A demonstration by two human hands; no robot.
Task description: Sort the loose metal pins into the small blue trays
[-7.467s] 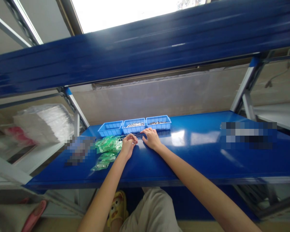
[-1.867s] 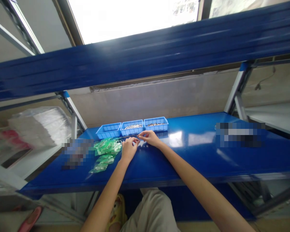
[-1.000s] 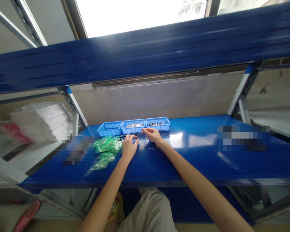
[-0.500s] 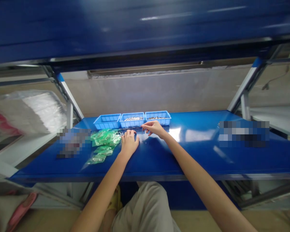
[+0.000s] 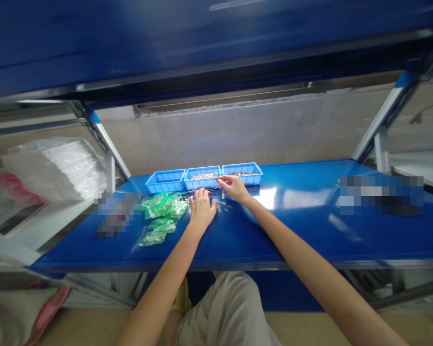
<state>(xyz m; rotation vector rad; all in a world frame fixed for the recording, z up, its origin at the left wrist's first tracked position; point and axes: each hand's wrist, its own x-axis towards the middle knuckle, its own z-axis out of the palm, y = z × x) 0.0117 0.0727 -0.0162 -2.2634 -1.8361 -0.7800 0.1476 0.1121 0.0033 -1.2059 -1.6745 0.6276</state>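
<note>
1. In the head view, the left hand (image 5: 202, 209) is palm down over the blue table (image 5: 296, 235); its fingers are a little bent and its thumb stands apart, so it looks loosely spread.
2. The right hand (image 5: 231, 187) is before the middle and right trays, with thumb and forefinger near each other; whether they grip something, I cannot tell.
3. Three blue trays make a row at the back: the left tray (image 5: 165, 182), the middle tray (image 5: 201, 184) with pale pieces (image 5: 204, 176), and the right tray (image 5: 253, 179) with darker pieces (image 5: 242, 174).
4. Some thin sticks (too small to see well) lie on the table between the trays and the left hand.
5. The green bags (image 5: 165, 205) lie just left of this hand; whether they carry print, I cannot tell at this size.
6. Two pixelated patches, near the table's left and right ends, hide any label there.
</note>
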